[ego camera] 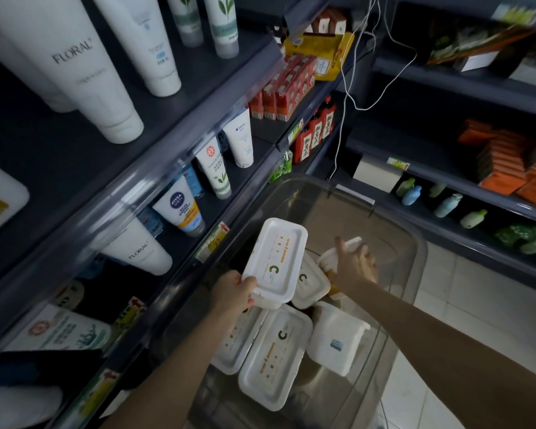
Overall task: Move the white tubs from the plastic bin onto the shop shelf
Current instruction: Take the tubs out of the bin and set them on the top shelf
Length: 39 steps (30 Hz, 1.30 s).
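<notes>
Left hand (234,292): fingers clasp the near end of a white rectangular lidded plastic tub (274,261), raised over the clear plastic bin (415,243). Right hand (356,266) apparently grasps a second white tub (327,258) inside, partly hidden. Keep the raised tub level; swing it left onto the dark grey shop shelf (217,212).

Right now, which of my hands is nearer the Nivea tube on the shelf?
Left. The left hand, holding a white tub, is just right of and below the Nivea tube; the right hand is farther away, inside the plastic bin, gripping another tub.
</notes>
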{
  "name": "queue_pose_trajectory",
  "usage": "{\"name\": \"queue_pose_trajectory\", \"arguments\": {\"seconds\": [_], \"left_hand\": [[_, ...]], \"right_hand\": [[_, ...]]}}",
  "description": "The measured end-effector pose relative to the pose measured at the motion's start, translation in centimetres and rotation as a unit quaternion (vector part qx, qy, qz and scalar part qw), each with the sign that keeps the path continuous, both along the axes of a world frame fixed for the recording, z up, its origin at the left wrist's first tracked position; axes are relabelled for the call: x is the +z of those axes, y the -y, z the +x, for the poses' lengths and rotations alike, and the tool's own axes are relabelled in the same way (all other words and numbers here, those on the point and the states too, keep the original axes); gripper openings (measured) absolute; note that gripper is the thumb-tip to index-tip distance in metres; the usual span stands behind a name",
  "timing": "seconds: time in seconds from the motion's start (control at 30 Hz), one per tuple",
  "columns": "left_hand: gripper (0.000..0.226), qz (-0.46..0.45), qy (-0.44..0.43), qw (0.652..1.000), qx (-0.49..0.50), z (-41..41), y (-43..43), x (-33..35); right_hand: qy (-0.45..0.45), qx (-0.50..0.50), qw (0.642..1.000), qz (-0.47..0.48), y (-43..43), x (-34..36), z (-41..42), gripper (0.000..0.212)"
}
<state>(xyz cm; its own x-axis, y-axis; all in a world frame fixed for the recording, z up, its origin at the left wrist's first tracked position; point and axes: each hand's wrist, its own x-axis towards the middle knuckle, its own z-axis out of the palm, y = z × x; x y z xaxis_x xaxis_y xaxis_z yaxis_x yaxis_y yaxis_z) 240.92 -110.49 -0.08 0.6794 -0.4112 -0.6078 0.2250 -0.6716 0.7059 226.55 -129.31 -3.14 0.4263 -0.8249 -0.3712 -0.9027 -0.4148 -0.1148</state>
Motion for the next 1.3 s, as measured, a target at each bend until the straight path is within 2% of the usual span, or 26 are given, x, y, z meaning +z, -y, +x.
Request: {"name": "queue_pose_trajectory", "arguments": {"seconds": [0.13, 0.4, 0.63, 0.73, 0.83, 1.0, 1.1, 1.3], "left_hand": [[0.015, 0.000, 0.010, 1.000, -0.009, 0.1, -1.1, 0.4], [0.014, -0.005, 0.070, 0.996, -0.049, -0.5, -2.4, 3.7], [0.009, -0.093, 0.026, 0.995, 0.017, -1.7, -3.0, 10.9], [0.007, -0.128, 0.051, 0.990, 0.018, -1.7, -3.6, 14.6], [0.010, -0.158, 0.067, 0.985, 0.012, -1.7, -4.4, 18.1], [0.004, -0.226, 0.026, 0.973, 0.033, -1.4, -6.4, 23.7], [0.012, -0.273, 0.031, 0.961, 0.043, -1.0, -8.2, 27.2], [0.010, -0.331, 0.079, 0.938, 0.064, -0.2, -12.9, 34.0]], "right_hand": [[0.010, 0.003, 1.000, 0.000, -0.2, 0.4, -0.2, 0.059], [0.049, 0.012, 0.998, -0.041, -1.1, 6.1, -1.1, 0.062], [0.175, -0.004, 0.982, -0.066, -3.0, 13.5, -2.8, 0.064], [0.220, -0.011, 0.972, -0.080, -4.0, 16.4, -3.6, 0.062], [0.272, -0.007, 0.957, -0.104, -5.1, 19.5, -4.1, 0.059], [0.355, -0.001, 0.925, -0.133, -6.9, 25.1, -5.1, 0.065], [0.429, 0.006, 0.891, -0.149, -8.1, 28.5, -5.4, 0.070], [0.536, 0.021, 0.832, -0.142, -10.9, 34.1, -3.9, 0.076]]}}
